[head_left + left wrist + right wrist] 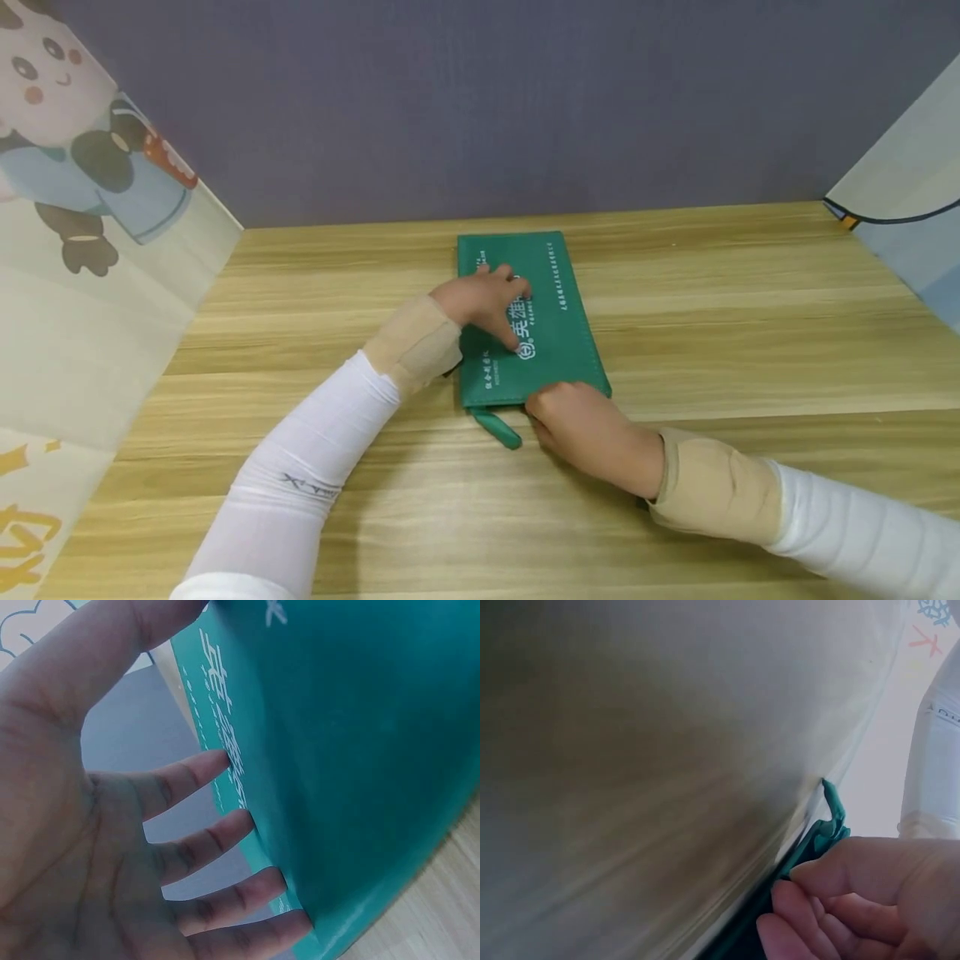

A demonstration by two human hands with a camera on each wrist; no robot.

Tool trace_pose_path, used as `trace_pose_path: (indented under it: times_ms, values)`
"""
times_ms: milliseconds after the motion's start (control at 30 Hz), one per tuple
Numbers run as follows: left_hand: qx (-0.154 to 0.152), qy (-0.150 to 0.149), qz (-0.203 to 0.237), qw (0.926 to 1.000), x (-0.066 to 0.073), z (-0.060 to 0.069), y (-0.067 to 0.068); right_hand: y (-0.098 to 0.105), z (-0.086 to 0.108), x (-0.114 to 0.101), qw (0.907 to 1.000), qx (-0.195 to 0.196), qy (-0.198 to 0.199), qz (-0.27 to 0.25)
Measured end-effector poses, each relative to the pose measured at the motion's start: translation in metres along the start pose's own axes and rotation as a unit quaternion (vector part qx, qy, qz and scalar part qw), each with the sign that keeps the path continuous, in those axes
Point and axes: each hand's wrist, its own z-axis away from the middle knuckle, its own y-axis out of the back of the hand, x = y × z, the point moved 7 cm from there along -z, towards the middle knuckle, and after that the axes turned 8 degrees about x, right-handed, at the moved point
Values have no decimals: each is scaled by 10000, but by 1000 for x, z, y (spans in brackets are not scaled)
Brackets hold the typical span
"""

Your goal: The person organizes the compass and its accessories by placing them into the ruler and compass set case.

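A flat green pouch (555, 333) with white printed characters lies on the wooden table, its short side towards me. A small green strap (498, 428) sticks out from its near left corner. My left hand (487, 302) rests on the pouch's upper face with fingers spread; in the left wrist view the fingertips (238, 821) touch the green fabric. At the near edge, my right hand (588, 429) pinches the pouch between thumb and curled fingers, as the right wrist view shows at the thumb (832, 870). Whether a zip pull lies inside that pinch cannot be seen.
Wood-grain table (750, 317) surrounds the pouch. A grey-blue panel (525, 108) rises behind the table's back edge. A wall with a cartoon figure (90, 142) stands on the left, and a dark cable (892, 220) hangs at the back right corner.
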Motion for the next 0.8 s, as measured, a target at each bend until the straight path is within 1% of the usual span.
trace_pose_path:
  times_ms: [100,467,800]
  values:
    - [-8,-12,-3,10000,1,0,0,-2,-4,-4,9999,19,111,-84]
    - [-8,-54,-114,9999,0,-3,-2,-6,-14,-13,9991,13,415,-108]
    - [-77,17,-135,9999,0,-5,-2,-12,-19,-18,9995,-104,302,-33]
